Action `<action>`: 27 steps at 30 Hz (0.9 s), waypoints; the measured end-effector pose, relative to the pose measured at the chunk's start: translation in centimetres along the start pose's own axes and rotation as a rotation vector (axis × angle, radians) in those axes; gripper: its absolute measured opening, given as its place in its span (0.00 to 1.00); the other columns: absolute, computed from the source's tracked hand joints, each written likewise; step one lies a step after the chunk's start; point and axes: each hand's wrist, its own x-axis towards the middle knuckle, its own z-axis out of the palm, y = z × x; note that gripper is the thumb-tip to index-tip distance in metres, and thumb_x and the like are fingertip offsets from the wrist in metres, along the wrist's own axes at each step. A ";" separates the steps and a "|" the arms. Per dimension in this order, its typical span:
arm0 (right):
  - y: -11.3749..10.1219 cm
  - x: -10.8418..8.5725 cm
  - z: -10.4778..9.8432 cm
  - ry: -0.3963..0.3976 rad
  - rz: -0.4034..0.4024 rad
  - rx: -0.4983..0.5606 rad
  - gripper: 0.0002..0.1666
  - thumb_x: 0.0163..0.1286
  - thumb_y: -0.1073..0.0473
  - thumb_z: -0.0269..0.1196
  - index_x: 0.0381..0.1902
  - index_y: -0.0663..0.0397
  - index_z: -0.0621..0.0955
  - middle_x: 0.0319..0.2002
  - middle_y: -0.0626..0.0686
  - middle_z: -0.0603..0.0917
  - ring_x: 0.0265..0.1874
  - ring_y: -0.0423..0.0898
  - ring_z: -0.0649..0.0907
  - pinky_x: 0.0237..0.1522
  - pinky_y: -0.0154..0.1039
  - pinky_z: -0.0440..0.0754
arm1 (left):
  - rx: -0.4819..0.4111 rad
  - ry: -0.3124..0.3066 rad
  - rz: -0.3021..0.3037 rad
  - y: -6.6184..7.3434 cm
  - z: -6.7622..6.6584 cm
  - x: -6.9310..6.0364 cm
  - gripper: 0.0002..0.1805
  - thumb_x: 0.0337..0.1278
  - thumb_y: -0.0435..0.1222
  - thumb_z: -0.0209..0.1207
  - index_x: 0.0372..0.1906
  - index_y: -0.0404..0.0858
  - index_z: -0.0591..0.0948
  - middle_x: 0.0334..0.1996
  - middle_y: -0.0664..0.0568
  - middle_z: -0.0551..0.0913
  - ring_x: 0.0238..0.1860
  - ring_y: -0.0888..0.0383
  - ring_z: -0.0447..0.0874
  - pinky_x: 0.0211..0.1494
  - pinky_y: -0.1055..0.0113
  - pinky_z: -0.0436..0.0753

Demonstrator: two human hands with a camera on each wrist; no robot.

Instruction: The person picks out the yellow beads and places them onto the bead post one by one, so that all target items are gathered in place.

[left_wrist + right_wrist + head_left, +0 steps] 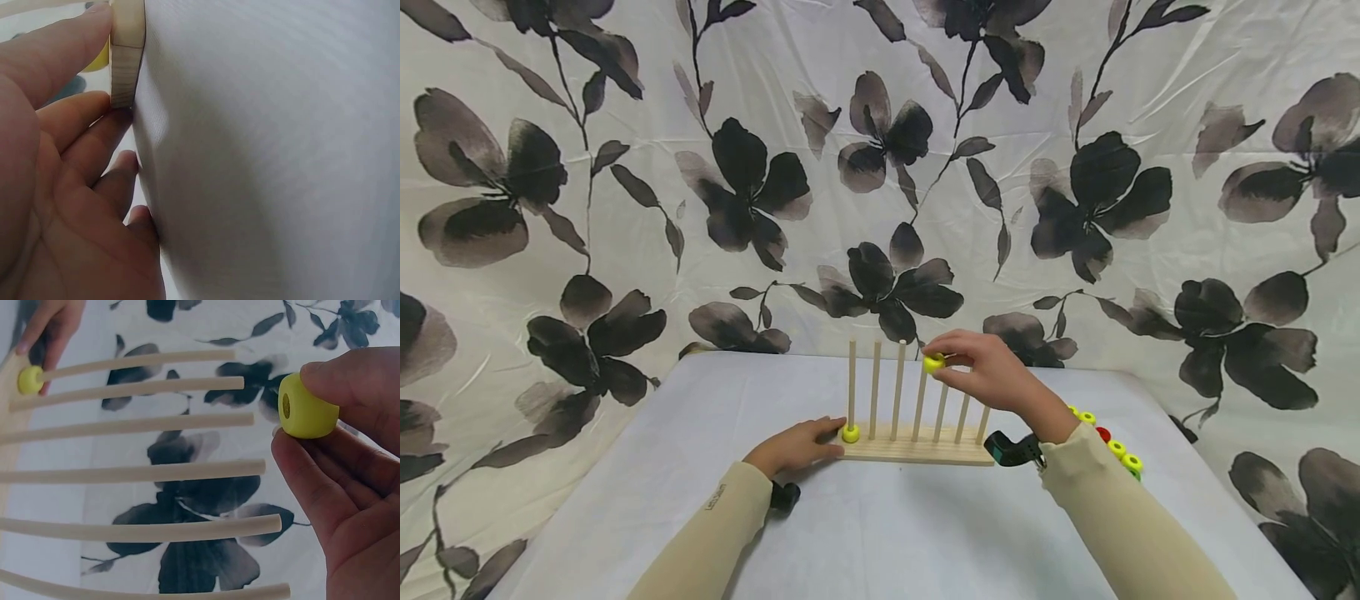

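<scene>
**Early Loading of a Pegged Rack (917, 451)**

A flowered cloth (985, 242) is hanging behind the rack, and a white-covered table (865, 533) is supporting it. The rack is presenting seven upright pegs (876, 392). The work is apparently at an early stage: the leftmost peg is carrying one seated bead (850, 434) at its foot, while the other six are showing none.

The right hand (988, 371) is reaching over the rack; its thumb and fingertips are standing only a bead's width apart, pinching the yellow held bead (308, 406) between them. The left hand (796, 446) is resting against the rack's left end, its fingers mostly extended and touching the rack, seemingly steadying it.

The held bead is hovering above the rack, clear of the peg tips, its hole facing them; the views are not settling which peg it is over. Loose beads (1117, 448), yellow, red and green, are lying to the right of the rack, presumably making up what is left; their full number is not showing.
</scene>
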 end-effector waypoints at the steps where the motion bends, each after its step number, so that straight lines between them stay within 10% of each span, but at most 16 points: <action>1: -0.1 0.2 0.0 0.002 -0.002 -0.002 0.17 0.65 0.65 0.65 0.52 0.58 0.82 0.51 0.55 0.84 0.49 0.49 0.85 0.52 0.37 0.83 | -0.001 0.000 0.000 0.0 0.0 0.0 0.39 0.55 0.59 0.61 0.72 0.56 0.66 0.75 0.45 0.60 0.76 0.42 0.55 0.73 0.38 0.58; 27: -0.6 4.0 1.4 -0.030 0.121 0.035 0.21 0.65 0.61 0.66 0.56 0.53 0.81 0.51 0.53 0.82 0.51 0.49 0.85 0.51 0.37 0.84 | -0.015 0.004 0.017 0.0 0.0 -0.1 0.38 0.56 0.58 0.61 0.72 0.54 0.66 0.74 0.44 0.60 0.75 0.42 0.55 0.73 0.38 0.57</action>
